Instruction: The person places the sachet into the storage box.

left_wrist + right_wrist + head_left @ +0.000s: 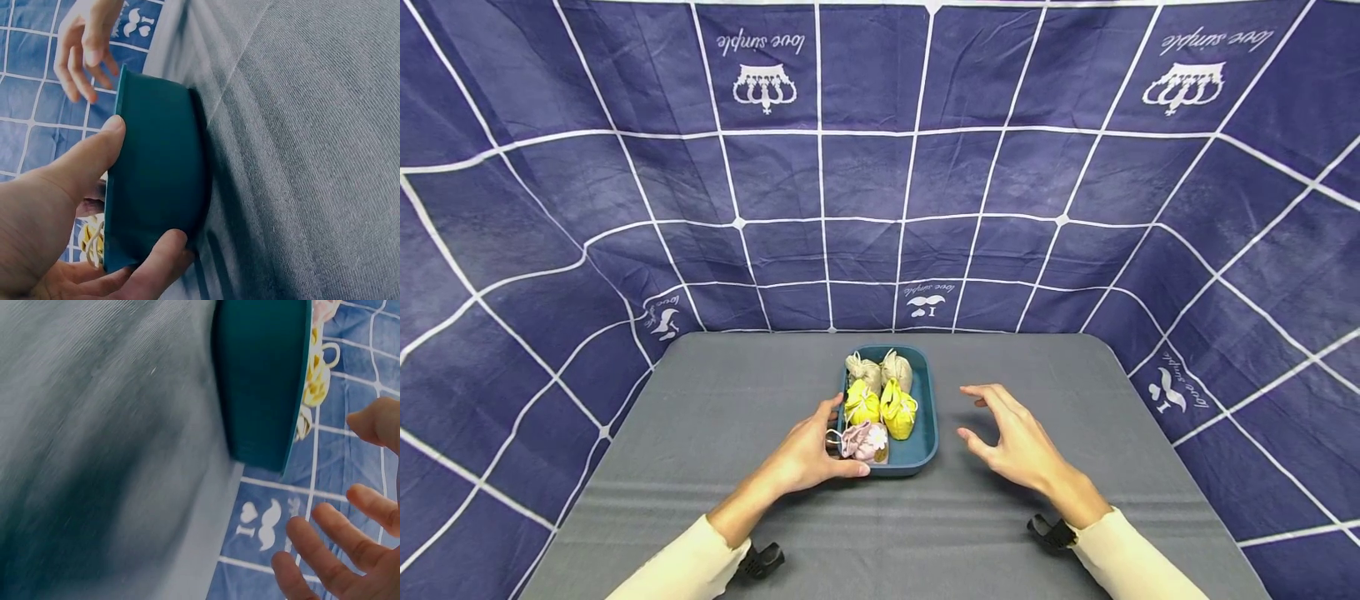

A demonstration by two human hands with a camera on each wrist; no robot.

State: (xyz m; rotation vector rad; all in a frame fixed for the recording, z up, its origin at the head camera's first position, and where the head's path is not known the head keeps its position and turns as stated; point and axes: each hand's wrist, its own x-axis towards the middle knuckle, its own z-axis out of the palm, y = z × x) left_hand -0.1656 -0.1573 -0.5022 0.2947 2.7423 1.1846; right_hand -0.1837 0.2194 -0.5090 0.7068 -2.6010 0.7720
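Observation:
A teal plastic bin [928, 417] with rounded corners stands on the table, holding small drawstring pouches. Two beige pouches [896, 372] lie at the far end, two yellow pouches [898, 410] in the middle, and a pink pouch [865, 442] with a white flower at the near left corner. My left hand [808, 454] grips that corner, thumb on the near rim and fingers along the left side. In the left wrist view, the thumb and fingers [164, 256] span the bin's outer wall. Right of the bin, my right hand [1018, 437] hovers with fingers spread, apart from it and holding nothing.
A grey cloth covers the table [730, 400]. Blue curtains with white grid lines [865, 175] hang behind the table and along both sides. Each wrist wears a black strap mount [1051, 531].

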